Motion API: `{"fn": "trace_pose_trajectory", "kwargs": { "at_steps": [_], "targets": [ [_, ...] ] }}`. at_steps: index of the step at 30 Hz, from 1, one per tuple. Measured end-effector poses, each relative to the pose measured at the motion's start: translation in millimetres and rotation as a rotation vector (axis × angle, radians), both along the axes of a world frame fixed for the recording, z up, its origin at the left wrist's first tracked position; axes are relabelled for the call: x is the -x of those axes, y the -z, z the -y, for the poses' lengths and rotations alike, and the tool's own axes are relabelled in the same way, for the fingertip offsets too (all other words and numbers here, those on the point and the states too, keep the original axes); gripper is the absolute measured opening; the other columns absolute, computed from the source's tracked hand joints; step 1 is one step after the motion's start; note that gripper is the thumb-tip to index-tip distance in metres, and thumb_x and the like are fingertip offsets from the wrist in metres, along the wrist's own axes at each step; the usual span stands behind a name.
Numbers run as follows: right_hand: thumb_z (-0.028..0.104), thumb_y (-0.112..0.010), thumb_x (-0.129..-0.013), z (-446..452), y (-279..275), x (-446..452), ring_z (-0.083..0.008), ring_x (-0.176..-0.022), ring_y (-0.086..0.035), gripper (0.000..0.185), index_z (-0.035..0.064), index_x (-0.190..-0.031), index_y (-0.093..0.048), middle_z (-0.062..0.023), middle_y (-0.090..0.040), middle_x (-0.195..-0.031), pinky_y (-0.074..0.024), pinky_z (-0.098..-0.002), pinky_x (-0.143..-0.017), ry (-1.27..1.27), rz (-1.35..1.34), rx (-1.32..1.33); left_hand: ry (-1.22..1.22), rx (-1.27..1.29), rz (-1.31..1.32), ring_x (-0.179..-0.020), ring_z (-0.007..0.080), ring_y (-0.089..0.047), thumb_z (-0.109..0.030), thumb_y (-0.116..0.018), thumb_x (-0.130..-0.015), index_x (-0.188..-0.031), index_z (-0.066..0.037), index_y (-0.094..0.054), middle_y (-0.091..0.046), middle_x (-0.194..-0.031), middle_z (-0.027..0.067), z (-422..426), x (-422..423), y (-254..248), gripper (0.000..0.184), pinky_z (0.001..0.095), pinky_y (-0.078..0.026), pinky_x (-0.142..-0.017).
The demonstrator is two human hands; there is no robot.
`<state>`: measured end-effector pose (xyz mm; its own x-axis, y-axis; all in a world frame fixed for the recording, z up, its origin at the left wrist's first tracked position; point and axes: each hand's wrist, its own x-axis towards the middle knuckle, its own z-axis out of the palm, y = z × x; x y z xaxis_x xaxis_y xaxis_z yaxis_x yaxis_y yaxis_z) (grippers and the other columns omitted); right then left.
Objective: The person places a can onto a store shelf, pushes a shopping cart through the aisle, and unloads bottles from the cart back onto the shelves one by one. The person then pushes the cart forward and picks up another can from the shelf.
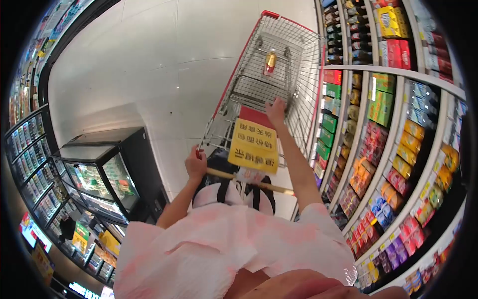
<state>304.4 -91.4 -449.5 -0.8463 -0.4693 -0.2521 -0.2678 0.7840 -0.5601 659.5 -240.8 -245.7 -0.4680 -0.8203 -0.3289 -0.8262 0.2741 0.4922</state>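
Note:
A metal-wire shopping cart (303, 107) with red edging stands in front of me, slightly to my right. My left hand (196, 162) is closed around the red edge at its near left corner. Over the basket, my right hand (275, 110) has curled fingers; whatever may be in them is hidden. Beside that hand, a yellow sign with dark printed characters (254, 144) lies over the child-seat area, below a red panel (256, 117). A bottle with a gold and red label (270, 62) lies on the basket floor, beyond my right hand. The cart's tan handle bar (221, 173) crosses near my waist.
Tall shelves of packaged snacks and drinks (366, 174) run close along the right side of the cart. A black glass-fronted display case (112, 174) stands to the left, with more stocked shelves (32, 149) behind it. Pale floor tiles (144, 65) stretch ahead and left.

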Motion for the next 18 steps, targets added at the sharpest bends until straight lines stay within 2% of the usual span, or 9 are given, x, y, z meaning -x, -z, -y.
{"fn": "trace_pose_trajectory", "kwargs": {
  "at_steps": [2, 6, 9, 12, 15, 18],
  "targets": [
    [0.031, -0.076, -0.087, 36, 32, 41, -0.0428, -0.113, -0.055, 0.053, -0.0041, -0.119, -0.053, -0.027, -0.058, -0.12, -0.0461, -0.0497, -0.1, 0.072, 0.065, -0.006, -0.019, -0.051, 0.043, -0.066, 0.0255, -0.069, -0.009, -0.063, -0.089, -0.125, -0.009, -0.063, -0.075, -0.086, 0.0074, 6, 12, -6, 0.036, 0.0402, -0.055, -0.064],
    [0.043, -0.078, -0.085, 116, 110, 130, -0.0437, -0.12, -0.055, 0.071, -0.0066, -0.128, -0.049, -0.0311, -0.056, -0.125, -0.0486, -0.0523, -0.099, 0.2, 0.223, 0.01, -0.059, -0.078, 0.028, -0.058, 0.0208, -0.062, -0.003, -0.062, -0.088, -0.119, -0.009, -0.065, -0.067, -0.075, 0.0073, 14, 27, -2, 0.032, 0.036, -0.05, -0.057],
    [0.048, -0.078, -0.084, 157, 178, 168, -0.0419, -0.12, -0.057, 0.077, -0.0072, -0.129, -0.048, -0.0288, -0.056, -0.126, -0.0501, -0.0512, -0.1, 0.291, 0.192, -0.183, -0.139, -0.123, 0.102, -0.054, 0.0124, -0.054, -0.001, -0.061, -0.089, -0.112, -0.008, -0.069, -0.062, -0.069, 0.0057, 19, 52, -10, 0.026, 0.0305, -0.046, -0.055],
    [0.043, -0.082, -0.082, 179, 207, 182, -0.0404, -0.128, -0.053, 0.086, -0.0021, -0.139, -0.037, -0.0275, -0.041, -0.145, -0.0514, -0.0535, -0.101, 0.359, 0.233, -0.287, -0.187, -0.109, 0.11, -0.053, 0.0064, -0.05, 0.001, -0.061, -0.089, -0.113, -0.006, -0.068, -0.068, -0.075, 0.001, 16, 50, -2, 0.026, 0.025, -0.044, -0.054],
    [0.052, -0.082, -0.081, 178, 203, 179, -0.0299, -0.115, -0.064, 0.078, -0.0018, -0.129, -0.054, -0.0189, -0.064, -0.121, -0.0579, -0.0453, -0.09, 0.32, 0.185, -0.277, -0.234, -0.114, 0.097, -0.054, 0.0057, -0.051, -0.002, -0.064, -0.091, -0.113, -0.004, -0.066, -0.071, -0.078, 0.0005, 10, 48, 0, 0.023, 0.0231, -0.043, -0.054],
    [0.05, -0.083, -0.083, 141, 203, 189, -0.0221, -0.103, -0.07, 0.068, 0.0028, -0.126, -0.061, -0.0126, -0.069, -0.113, -0.0612, -0.0412, -0.079, 0.369, 1.001, 0.211, -0.193, -0.09, 0.169, -0.057, 0.0108, -0.057, -0.007, -0.066, -0.092, -0.111, -0.004, -0.065, -0.069, -0.076, 0.0045, 10, 57, 2, 0.018, 0.0293, -0.047, -0.056]
  ]
}}
